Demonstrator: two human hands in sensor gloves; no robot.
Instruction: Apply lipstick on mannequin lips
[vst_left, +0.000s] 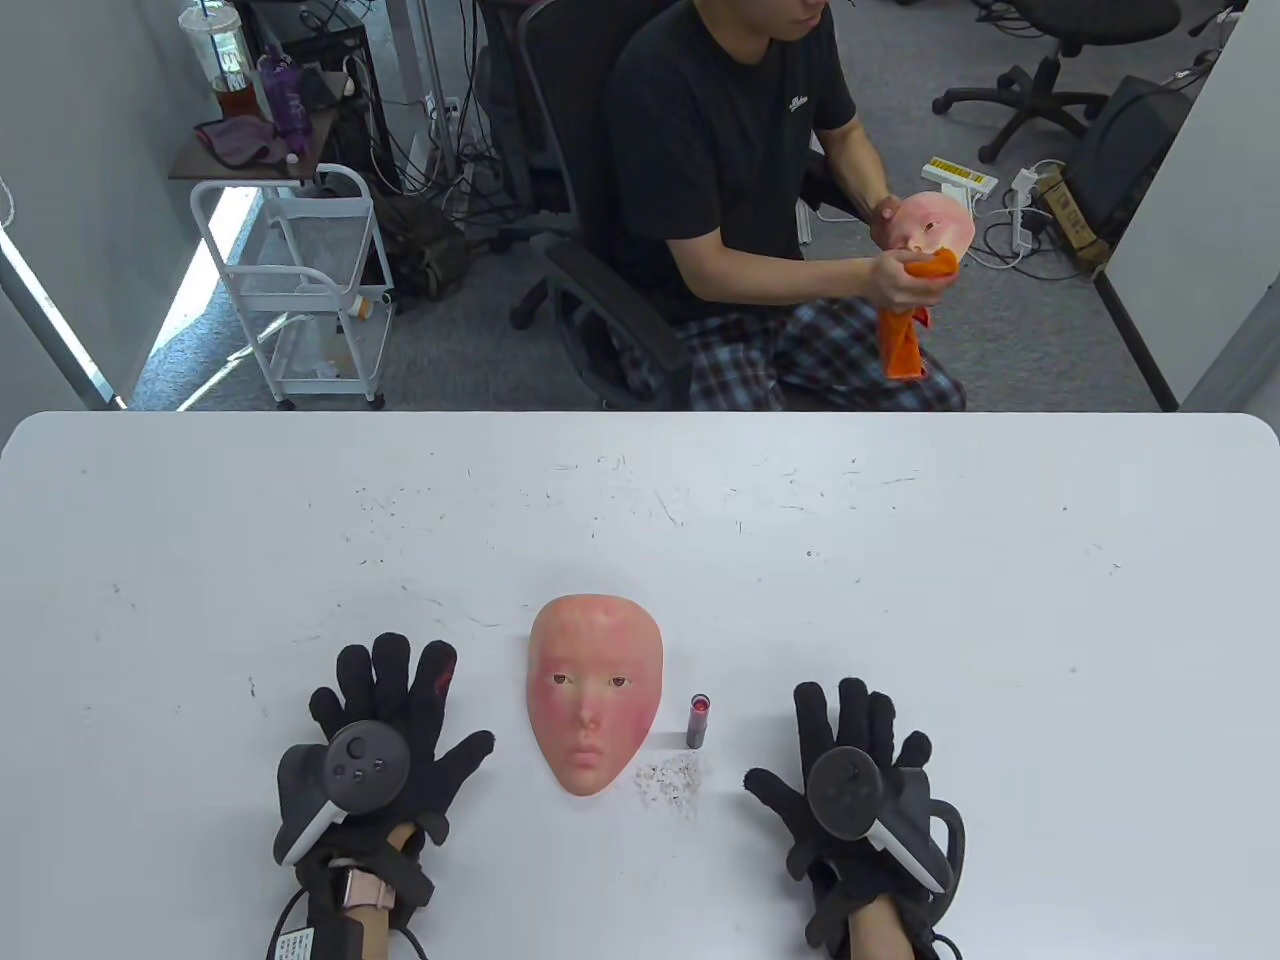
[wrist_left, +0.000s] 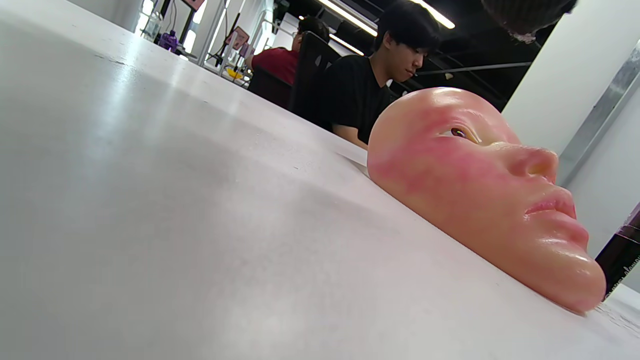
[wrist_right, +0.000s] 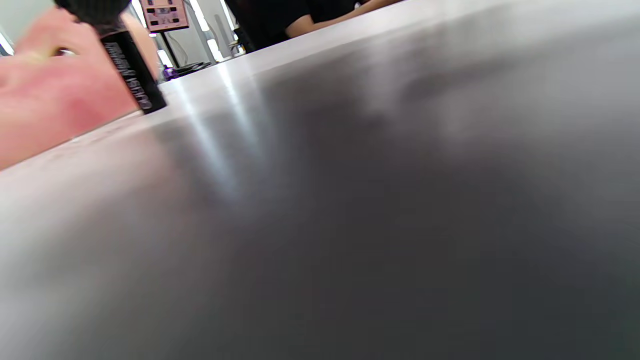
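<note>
A pink mannequin face (vst_left: 594, 695) lies face up on the white table (vst_left: 900, 560), chin toward me; it also shows in the left wrist view (wrist_left: 480, 195), with pale pink lips (wrist_left: 552, 206). A dark lipstick tube (vst_left: 698, 722) stands upright just right of the face, red showing at its top; it also shows in the right wrist view (wrist_right: 132, 75). My left hand (vst_left: 385, 735) lies flat and spread on the table left of the face. My right hand (vst_left: 855, 750) lies flat and spread right of the lipstick. Neither hand holds anything.
A patch of small crumbs (vst_left: 668, 782) lies between the face's chin and the lipstick. A seated person (vst_left: 740, 180) beyond the table's far edge holds another mannequin face (vst_left: 935, 228) and an orange cloth (vst_left: 905, 320).
</note>
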